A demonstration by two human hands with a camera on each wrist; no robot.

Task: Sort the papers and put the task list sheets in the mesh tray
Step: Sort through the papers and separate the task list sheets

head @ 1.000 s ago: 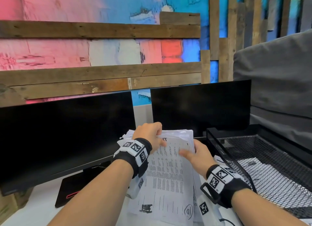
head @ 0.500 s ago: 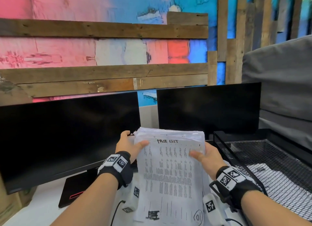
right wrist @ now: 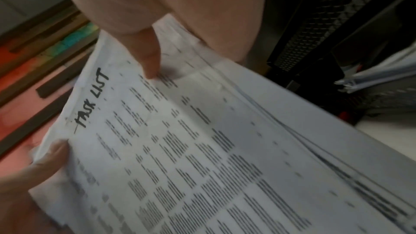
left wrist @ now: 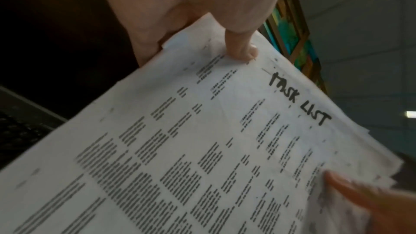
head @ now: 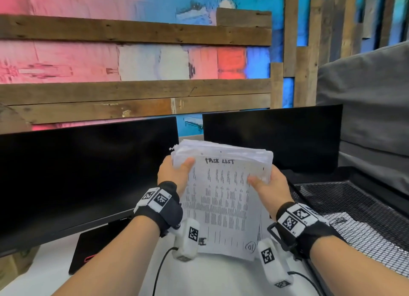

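A thick stack of printed papers (head: 221, 198) is held tilted up in front of me, its top sheet headed "TASK LIST" (left wrist: 299, 102) by hand. My left hand (head: 177, 174) grips the stack's upper left edge, thumb on the top sheet (left wrist: 241, 52). My right hand (head: 267, 182) grips the upper right edge, thumb pressed on the print (right wrist: 150, 67). The black mesh tray (head: 363, 207) stands to the right, with some paper lying in it.
Two dark monitors (head: 84, 174) (head: 272, 138) stand behind the stack on the white desk (head: 210, 280). A grey padded chair back (head: 365, 100) rises at the far right. Cables run from the wrist cameras across the desk.
The stack has been lifted and tilted toward me. My left hand moved from on top of the papers to their left edge, and my right hand closed on the right edge.
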